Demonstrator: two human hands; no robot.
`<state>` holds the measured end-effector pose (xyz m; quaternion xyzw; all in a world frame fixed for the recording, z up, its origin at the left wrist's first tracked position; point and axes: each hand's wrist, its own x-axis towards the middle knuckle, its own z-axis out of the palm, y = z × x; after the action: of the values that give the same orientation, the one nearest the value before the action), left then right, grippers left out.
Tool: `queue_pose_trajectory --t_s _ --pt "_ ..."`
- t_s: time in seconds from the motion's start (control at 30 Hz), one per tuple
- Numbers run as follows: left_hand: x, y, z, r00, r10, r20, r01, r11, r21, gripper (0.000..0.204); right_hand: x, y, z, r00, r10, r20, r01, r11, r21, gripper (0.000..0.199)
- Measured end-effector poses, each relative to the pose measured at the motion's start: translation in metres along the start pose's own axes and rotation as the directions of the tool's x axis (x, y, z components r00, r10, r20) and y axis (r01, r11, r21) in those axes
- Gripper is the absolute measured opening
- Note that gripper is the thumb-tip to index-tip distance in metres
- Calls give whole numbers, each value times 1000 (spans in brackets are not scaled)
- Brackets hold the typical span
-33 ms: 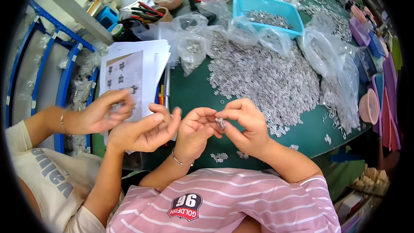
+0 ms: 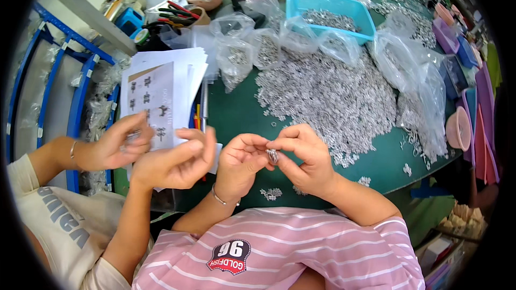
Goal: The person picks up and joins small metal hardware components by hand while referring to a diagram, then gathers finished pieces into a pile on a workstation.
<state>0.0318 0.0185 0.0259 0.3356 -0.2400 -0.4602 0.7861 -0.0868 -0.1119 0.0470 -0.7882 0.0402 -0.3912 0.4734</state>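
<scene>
- Far L: blue shelf rack (image 2: 80, 110), stuffed w/ clear plastic bags.
- Next, co-worker's cream shirt (image 2: 102, 228), w/ big grey lettering (image 2: 65, 214), turned sideways.
- Co-worker's far hand (image 2: 121, 142) is half curled round something grey, too blurred to ID; near hand (image 2: 172, 158) is loosely cupped, contents n/a.
- Behind them, printed sheet (image 2: 161, 83) on a stack of white paper (image 2: 194, 67): small pics of metal parts plus some print, mostly too faint to read.
- Wearer's pink striped shirt (image 2: 322, 236) has a dark/red badge (image 2: 229, 256) w/ white numerals & letters, upside down here.
- L hand (image 2: 239, 165): fingers bent in, tips right by the metal piece (image 2: 273, 157); can't tell if it grips too.
- Metal piece sits btwn both hands, above the green tabletop (image 2: 234, 115). Prob. v. light, stiff, smooth, a bit slippery; hard to break, easy to drop. Best hold: thumb + forefinger pads on its edges.
- Small pile (image 2: 271, 194) of similar bits just below.
- R hand (image 2: 306, 156): thumb & forefinger pinch the piece.
- Beyond: big heap (image 2: 328, 104) of loose bits, light-blue tray (image 2: 290, 8) w/ more.
- Far R: clear bag (image 2: 430, 88) of bits, then pink tub (image 2: 458, 129); no readable labels on either.
</scene>
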Motion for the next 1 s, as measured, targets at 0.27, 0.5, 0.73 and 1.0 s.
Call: queue_pose_trajectory --t_s 0.27,0.5,0.73,1.0 --pt "-1 -2 12 990 127 59 -139 939 316 18 -23 -12 -3 984 158 -85 -153 986 65 19" --pt "-1 -5 13 951 280 129 -305 797 521 21 -26 -13 -7 996 73 -54 -71 997 42 17" --pt "-3 -4 9 956 248 156 -291 755 588 17 -28 -14 -8 994 103 -40 -102 994 26 17" --pt "-6 0 15 984 141 113 -179 825 536 15 -30 -13 -6 994 66 -83 -69 997 -41 18"
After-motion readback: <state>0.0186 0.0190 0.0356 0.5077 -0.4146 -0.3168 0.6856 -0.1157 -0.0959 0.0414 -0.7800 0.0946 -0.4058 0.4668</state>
